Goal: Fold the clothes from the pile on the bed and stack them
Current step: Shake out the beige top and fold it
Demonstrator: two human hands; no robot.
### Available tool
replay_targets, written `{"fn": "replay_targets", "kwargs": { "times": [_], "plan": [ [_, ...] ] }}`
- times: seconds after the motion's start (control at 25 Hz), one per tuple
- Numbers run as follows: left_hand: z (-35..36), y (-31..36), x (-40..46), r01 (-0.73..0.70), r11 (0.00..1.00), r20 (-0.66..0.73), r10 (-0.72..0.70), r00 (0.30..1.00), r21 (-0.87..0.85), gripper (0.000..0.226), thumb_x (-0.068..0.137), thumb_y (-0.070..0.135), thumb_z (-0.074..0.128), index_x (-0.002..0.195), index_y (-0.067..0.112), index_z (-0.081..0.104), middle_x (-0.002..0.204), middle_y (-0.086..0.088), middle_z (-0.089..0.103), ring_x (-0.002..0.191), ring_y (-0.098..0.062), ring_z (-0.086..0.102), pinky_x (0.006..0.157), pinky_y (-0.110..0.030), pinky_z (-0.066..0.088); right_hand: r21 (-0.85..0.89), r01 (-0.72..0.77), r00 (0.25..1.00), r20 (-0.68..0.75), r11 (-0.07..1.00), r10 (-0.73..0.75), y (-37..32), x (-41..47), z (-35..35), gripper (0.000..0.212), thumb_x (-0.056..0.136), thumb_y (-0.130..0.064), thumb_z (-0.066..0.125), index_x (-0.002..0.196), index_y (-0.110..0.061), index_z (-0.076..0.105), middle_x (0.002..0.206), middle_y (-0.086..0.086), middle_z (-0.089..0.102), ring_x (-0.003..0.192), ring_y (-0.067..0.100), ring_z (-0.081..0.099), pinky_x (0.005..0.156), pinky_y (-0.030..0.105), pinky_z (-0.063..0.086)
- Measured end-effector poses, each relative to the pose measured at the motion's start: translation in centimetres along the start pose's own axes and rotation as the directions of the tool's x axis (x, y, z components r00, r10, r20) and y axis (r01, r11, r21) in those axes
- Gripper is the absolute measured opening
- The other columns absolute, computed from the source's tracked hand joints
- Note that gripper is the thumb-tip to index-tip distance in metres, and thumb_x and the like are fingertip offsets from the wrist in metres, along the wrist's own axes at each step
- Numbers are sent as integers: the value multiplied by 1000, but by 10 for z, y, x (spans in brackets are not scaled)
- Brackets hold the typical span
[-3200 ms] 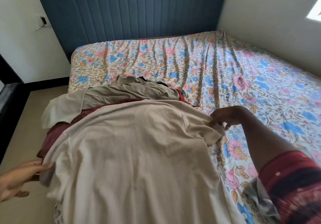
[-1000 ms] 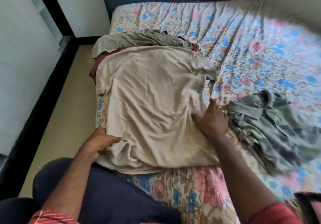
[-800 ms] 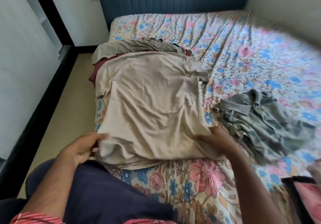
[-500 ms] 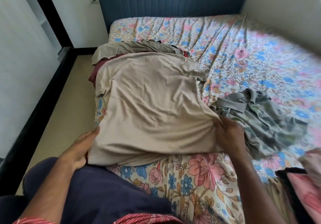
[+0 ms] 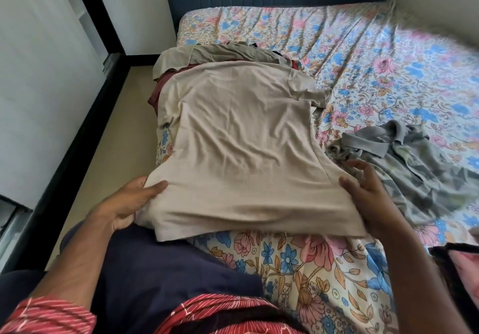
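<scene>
floral bed (image 5: 375, 56) carries the beige t-shirt (image 5: 241, 147), spread flat, long axis running from the person toward the headboard, collar end far, hem near. left hand (image 5: 129, 204) and right hand (image 5: 368, 193) each pinch a hem corner, equally near; likely the hem folds away next. grey shirt (image 5: 414, 167) lies crumpled right.

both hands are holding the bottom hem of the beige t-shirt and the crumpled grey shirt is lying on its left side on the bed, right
Not quite. The head view shows the left hand and right hand each gripping a bottom corner of the beige t-shirt, but the crumpled grey shirt lies to its right on the floral bed sheet, not its left.
</scene>
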State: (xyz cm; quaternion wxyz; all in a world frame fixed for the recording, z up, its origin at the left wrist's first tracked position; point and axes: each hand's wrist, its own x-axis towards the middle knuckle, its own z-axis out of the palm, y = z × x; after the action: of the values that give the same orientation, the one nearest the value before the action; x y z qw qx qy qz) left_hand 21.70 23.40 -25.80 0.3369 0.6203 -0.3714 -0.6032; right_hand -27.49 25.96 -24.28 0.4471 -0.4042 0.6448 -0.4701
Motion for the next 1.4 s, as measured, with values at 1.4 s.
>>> {"fn": "replay_targets", "kwargs": {
  "times": [1.4],
  "plan": [
    [-9,-47,58,-137,990,-170,137,976,14,18,73,19,90,71,16,73,59,7,62,57,-6,54,60,-22,43,-718,681,718,694,-145,-60,-63,191,541,71,89,-31,67,151,-10,39,158,9,41,151,24,29,121,51,21]
  ]
}}
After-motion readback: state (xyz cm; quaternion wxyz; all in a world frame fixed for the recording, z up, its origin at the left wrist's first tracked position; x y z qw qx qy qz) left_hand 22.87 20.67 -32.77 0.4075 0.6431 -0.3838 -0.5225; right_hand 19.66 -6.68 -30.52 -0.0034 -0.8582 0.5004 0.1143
